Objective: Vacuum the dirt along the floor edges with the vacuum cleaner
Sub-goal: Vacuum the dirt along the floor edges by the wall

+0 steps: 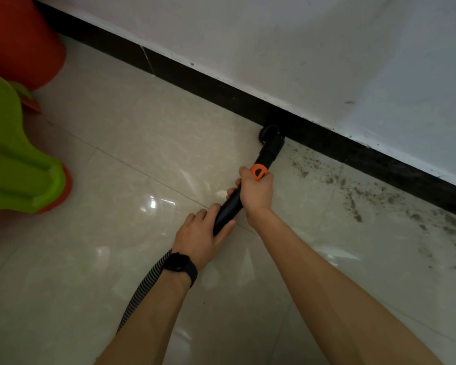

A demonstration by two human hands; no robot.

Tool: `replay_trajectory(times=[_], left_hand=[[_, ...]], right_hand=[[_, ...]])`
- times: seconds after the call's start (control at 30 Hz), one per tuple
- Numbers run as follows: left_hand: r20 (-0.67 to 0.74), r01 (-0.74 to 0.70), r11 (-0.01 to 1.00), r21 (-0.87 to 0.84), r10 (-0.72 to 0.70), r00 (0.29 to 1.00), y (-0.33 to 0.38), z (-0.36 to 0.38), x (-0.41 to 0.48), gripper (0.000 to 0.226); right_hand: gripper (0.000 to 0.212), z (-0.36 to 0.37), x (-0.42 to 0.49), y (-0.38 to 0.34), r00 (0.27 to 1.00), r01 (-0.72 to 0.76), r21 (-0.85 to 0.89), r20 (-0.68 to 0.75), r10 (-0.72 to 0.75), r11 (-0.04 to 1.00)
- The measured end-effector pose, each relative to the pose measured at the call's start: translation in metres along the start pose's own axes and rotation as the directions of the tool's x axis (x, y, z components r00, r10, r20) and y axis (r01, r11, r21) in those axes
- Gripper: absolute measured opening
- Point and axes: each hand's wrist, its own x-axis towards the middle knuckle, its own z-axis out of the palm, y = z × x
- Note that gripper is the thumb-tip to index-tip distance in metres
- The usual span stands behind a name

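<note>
Down low, left hand (201, 234), right hand (256, 192) gripping black wand (228, 208), brush nozzle (272, 136) at baseboard (195, 83) — dirt (353, 202) rightward, open tile (142, 133) leftward.

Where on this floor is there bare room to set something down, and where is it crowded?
Free: glossy beige tiles between the green plastic stool and the black vacuum wand, up to the black skirting. Crowded: brown dirt scattered right of the black brush nozzle; the left hand and right hand grip the wand.
</note>
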Motion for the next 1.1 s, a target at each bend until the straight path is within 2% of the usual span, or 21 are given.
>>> replay_trajectory(times=[0.1, 0.2, 0.27, 0.33, 0.43, 0.53, 0.7, 0.77, 0.87, 0.97, 1.1], left_hand=[[0.015, 0.037, 0.993, -0.11, -0.035, 0.999, -0.005, -0.008, 0.005, 0.061], [0.099, 0.044, 0.991, -0.125, -0.032, 0.995, -0.006, -0.019, 0.01, 0.047], [0.205, -0.006, 0.998, -0.061, 0.018, 0.979, -0.007, -0.032, 0.016, 0.035], [0.283, -0.091, 0.993, 0.08, 0.065, 0.957, -0.007, -0.049, 0.02, 0.034], [0.309, -0.158, 0.956, 0.248, 0.077, 0.948, -0.002, -0.062, 0.009, 0.037], [0.333, -0.23, 0.929, 0.289, 0.128, 0.934, 0.006, -0.057, -0.02, 0.044], [0.468, -0.412, 0.866, 0.283, 0.25, 0.848, 0.025, -0.032, -0.047, 0.048], [0.474, -0.43, 0.864, 0.262, 0.273, 0.837, 0.035, -0.022, -0.051, 0.044], [0.419, -0.388, 0.891, 0.237, 0.266, 0.868, 0.042, -0.014, -0.056, 0.045], [0.355, -0.362, 0.9, 0.242, 0.265, 0.897, 0.042, -0.017, -0.058, 0.047], [0.318, -0.313, 0.918, 0.244, 0.229, 0.92, 0.034, -0.024, -0.064, 0.04]], right_hand=[[0.03, 0.016, 0.002, -0.005, 1.0, 0.008, -0.071, 0.014, -0.007, 0.997], [0.033, 0.024, 0.002, -0.01, 1.0, -0.016, -0.119, 0.022, 0.019, 0.993], [0.034, 0.025, -0.003, -0.012, 0.999, -0.033, -0.157, -0.014, 0.031, 0.987], [0.033, 0.023, -0.012, -0.012, 0.997, -0.047, -0.166, -0.064, 0.037, 0.985], [0.033, 0.011, -0.033, -0.008, 0.992, -0.065, -0.109, -0.117, 0.052, 0.992], [0.031, -0.014, -0.06, 0.007, 0.981, -0.068, -0.009, -0.182, 0.065, 0.998], [0.036, -0.069, -0.085, 0.031, 0.943, -0.091, 0.075, -0.315, 0.11, 0.993], [0.037, -0.084, -0.083, 0.033, 0.938, -0.09, 0.094, -0.328, 0.116, 0.991], [0.036, -0.094, -0.08, 0.032, 0.957, -0.083, 0.139, -0.263, 0.118, 0.987], [0.027, -0.093, -0.078, 0.028, 0.973, -0.085, 0.19, -0.196, 0.122, 0.978], [0.023, -0.079, -0.08, 0.03, 0.984, -0.093, 0.166, -0.134, 0.116, 0.982]])
